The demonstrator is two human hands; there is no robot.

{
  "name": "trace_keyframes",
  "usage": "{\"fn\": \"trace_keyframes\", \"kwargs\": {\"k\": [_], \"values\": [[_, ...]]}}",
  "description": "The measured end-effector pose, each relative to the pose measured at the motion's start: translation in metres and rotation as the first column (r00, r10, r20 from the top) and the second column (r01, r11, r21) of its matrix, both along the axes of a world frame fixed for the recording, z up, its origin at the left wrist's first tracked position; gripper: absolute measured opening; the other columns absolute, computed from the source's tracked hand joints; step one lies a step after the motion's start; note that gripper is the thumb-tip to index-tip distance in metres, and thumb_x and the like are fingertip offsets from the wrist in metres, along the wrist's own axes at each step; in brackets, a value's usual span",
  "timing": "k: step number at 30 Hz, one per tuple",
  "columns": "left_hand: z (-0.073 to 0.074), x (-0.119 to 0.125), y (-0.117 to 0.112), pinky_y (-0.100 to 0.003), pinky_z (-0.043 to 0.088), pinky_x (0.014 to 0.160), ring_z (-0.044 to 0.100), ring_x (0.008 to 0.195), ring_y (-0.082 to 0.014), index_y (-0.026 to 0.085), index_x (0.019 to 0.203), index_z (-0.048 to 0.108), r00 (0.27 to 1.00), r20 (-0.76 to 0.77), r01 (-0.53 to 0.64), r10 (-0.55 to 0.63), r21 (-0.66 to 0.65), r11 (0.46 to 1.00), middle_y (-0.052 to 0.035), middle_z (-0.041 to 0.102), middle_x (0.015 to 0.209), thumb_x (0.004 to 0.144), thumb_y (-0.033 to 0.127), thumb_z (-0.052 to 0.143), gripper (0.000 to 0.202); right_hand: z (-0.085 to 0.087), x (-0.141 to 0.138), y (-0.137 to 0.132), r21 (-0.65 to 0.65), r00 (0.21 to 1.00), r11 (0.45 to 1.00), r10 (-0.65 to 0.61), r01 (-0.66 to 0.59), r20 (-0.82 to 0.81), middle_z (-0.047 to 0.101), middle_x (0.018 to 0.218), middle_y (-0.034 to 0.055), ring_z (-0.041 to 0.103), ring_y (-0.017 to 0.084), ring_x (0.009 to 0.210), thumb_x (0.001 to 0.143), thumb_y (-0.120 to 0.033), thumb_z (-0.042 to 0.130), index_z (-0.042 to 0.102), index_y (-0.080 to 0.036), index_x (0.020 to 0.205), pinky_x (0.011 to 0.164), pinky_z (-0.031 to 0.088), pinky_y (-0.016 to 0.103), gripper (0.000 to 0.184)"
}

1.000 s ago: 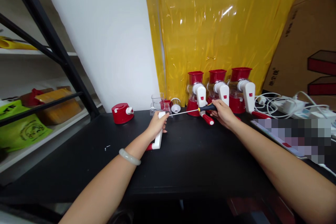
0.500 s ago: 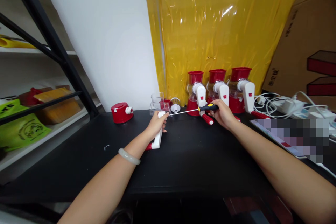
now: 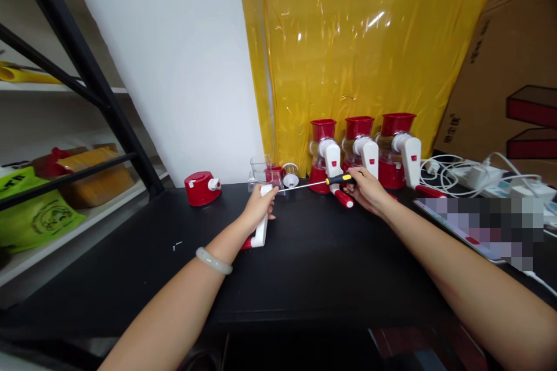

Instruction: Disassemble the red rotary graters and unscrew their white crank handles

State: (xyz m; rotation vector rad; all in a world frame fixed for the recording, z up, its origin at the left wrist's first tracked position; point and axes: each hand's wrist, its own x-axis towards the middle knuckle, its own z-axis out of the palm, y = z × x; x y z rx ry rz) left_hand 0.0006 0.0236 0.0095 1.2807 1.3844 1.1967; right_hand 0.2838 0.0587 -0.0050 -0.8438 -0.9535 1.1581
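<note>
My left hand (image 3: pixel 257 207) is closed around a white crank handle with a red tip (image 3: pixel 260 233), held against the black table (image 3: pixel 304 266). My right hand (image 3: pixel 366 189) grips the black and yellow handle of a long screwdriver (image 3: pixel 319 182). Its thin shaft runs left to the top of the crank handle, by my left fingers. A clear plastic housing (image 3: pixel 263 173) and a small metal drum (image 3: pixel 290 174) stand just behind the left hand.
Three red and white hand-crank grinders (image 3: pixel 363 151) stand in a row before a yellow plastic curtain (image 3: pixel 357 46). A red base part (image 3: pixel 201 187) lies to the left. White cables and chargers (image 3: pixel 474 174) lie at the right. A black shelf frame (image 3: pixel 82 69) stands at the left.
Both hands stay in nearly the same place. The right hand and screwdriver handle have shifted very slightly left and up.
</note>
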Motion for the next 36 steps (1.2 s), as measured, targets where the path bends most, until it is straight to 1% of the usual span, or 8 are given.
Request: {"fn": "trace_keyframes", "kwargs": {"k": [4, 7, 10, 15, 21, 28, 31, 36], "values": [[-0.0013, 0.0007, 0.0011, -0.016, 0.042, 0.039, 0.042, 0.042, -0.0047, 0.023, 0.096, 0.042, 1.000, -0.011, 0.012, -0.012, -0.004, 1.000, 0.0070, 0.046, 0.065, 0.085, 0.042, 0.063, 0.031, 0.0034, 0.0000, -0.0019, -0.029, 0.999, 1.000, 0.000, -0.001, -0.054, 0.050, 0.056, -0.0064, 0.046, 0.008, 0.048, 0.069, -0.029, 0.072, 0.051, -0.024, 0.078, 0.053, 0.049, 0.024, 0.023], [-0.0024, 0.0015, 0.0007, -0.017, 0.043, 0.039, 0.041, 0.042, -0.0048, 0.023, 0.096, 0.042, 1.000, -0.024, 0.019, -0.019, -0.014, 1.000, 0.0066, 0.046, 0.066, 0.086, 0.042, 0.062, 0.030, 0.0024, 0.0022, -0.0011, -0.010, 0.997, 1.000, -0.011, 0.010, -0.072, 0.053, 0.058, -0.0056, 0.048, 0.009, 0.049, 0.068, -0.026, 0.069, 0.051, -0.024, 0.077, 0.053, 0.049, 0.024, 0.021], [-0.0033, 0.0014, 0.0007, -0.017, 0.043, 0.039, 0.042, 0.043, -0.0049, 0.022, 0.096, 0.042, 0.999, -0.032, 0.025, -0.025, -0.005, 1.000, 0.0060, 0.047, 0.067, 0.086, 0.042, 0.062, 0.030, -0.0022, 0.0048, 0.0022, 0.029, 0.998, 0.998, -0.057, 0.058, -0.006, 0.051, 0.053, -0.0064, 0.046, 0.010, 0.045, 0.073, -0.037, 0.068, 0.050, -0.025, 0.078, 0.049, 0.048, 0.025, 0.022], [-0.0026, 0.0008, 0.0016, -0.017, 0.043, 0.039, 0.042, 0.043, -0.0048, 0.022, 0.098, 0.042, 0.999, -0.035, 0.007, -0.008, -0.013, 1.000, 0.0058, 0.046, 0.067, 0.087, 0.040, 0.060, 0.028, -0.0045, 0.0061, 0.0014, 0.045, 0.975, 0.995, -0.095, 0.087, 0.200, 0.035, 0.037, -0.0099, 0.031, 0.008, 0.034, 0.079, -0.060, 0.063, 0.048, -0.025, 0.074, 0.045, 0.044, 0.025, 0.038], [-0.0008, 0.0008, 0.0008, -0.017, 0.044, 0.039, 0.041, 0.042, -0.0047, 0.022, 0.096, 0.041, 1.000, -0.029, 0.009, -0.010, -0.010, 1.000, 0.0060, 0.046, 0.066, 0.089, 0.037, 0.059, 0.024, 0.0029, 0.0015, -0.0046, -0.025, 0.999, 1.000, -0.015, 0.016, 0.047, 0.039, 0.040, -0.0107, 0.037, 0.006, 0.038, 0.073, -0.044, 0.074, 0.050, -0.024, 0.078, 0.052, 0.048, 0.022, 0.032], [-0.0030, -0.0004, 0.0036, -0.017, 0.044, 0.038, 0.042, 0.042, -0.0052, 0.022, 0.097, 0.041, 1.000, -0.029, 0.008, -0.009, -0.009, 1.000, 0.0061, 0.046, 0.066, 0.088, 0.039, 0.059, 0.025, 0.0022, 0.0005, -0.0004, -0.014, 0.999, 1.000, -0.014, 0.013, -0.048, 0.054, 0.054, -0.0065, 0.047, 0.008, 0.045, 0.073, -0.025, 0.066, 0.050, -0.023, 0.078, 0.052, 0.049, 0.023, 0.017], [-0.0033, 0.0000, 0.0033, -0.018, 0.043, 0.038, 0.042, 0.042, -0.0053, 0.022, 0.098, 0.042, 0.999, -0.040, 0.005, -0.005, -0.013, 1.000, 0.0062, 0.046, 0.066, 0.088, 0.039, 0.059, 0.026, -0.0007, 0.0026, 0.0025, 0.005, 0.998, 0.998, -0.064, 0.064, 0.003, 0.054, 0.052, -0.0059, 0.046, 0.008, 0.043, 0.079, -0.033, 0.062, 0.049, -0.024, 0.077, 0.050, 0.048, 0.024, 0.016], [-0.0019, -0.0001, 0.0019, -0.017, 0.043, 0.038, 0.041, 0.042, -0.0050, 0.022, 0.098, 0.041, 0.999, -0.037, 0.000, 0.000, -0.007, 1.000, 0.0065, 0.045, 0.066, 0.088, 0.038, 0.059, 0.026, -0.0042, 0.0052, 0.0031, 0.042, 0.982, 0.997, -0.064, 0.057, 0.180, 0.034, 0.035, -0.0102, 0.030, 0.007, 0.032, 0.086, -0.056, 0.055, 0.048, -0.024, 0.075, 0.046, 0.044, 0.023, 0.035]]}}
